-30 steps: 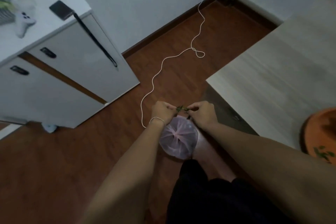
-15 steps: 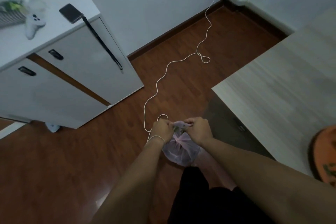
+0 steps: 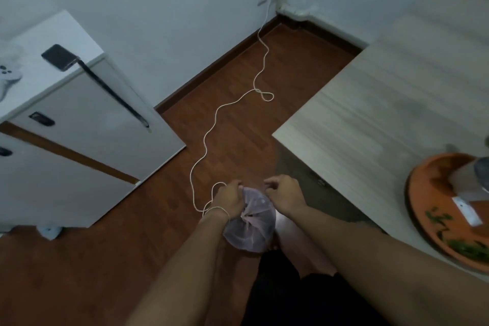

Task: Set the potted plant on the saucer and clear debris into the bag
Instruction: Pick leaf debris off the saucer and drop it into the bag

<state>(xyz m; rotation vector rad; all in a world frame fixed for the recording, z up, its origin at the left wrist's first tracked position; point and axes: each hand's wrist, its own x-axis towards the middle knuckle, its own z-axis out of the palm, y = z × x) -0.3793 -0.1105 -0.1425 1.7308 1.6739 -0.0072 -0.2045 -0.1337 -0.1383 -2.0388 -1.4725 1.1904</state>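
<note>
left hand clenched on gathered neck of pink bag, right hand just beside bag top, fingers loosely curled, holding nothing, orange saucer on table

Left arm: bare forearm reaches forward and down from the lower middle of the view, a thin band around the wrist.
Left hand: back of the hand up, fingers curled closed, gripping the gathered neck of the bag.
Right arm: bare forearm comes in from the lower right, angled toward the left one.
Right hand: knuckles up, fingers loosely bent and slightly spread, just beside the bag's top; contact unclear.
</note>
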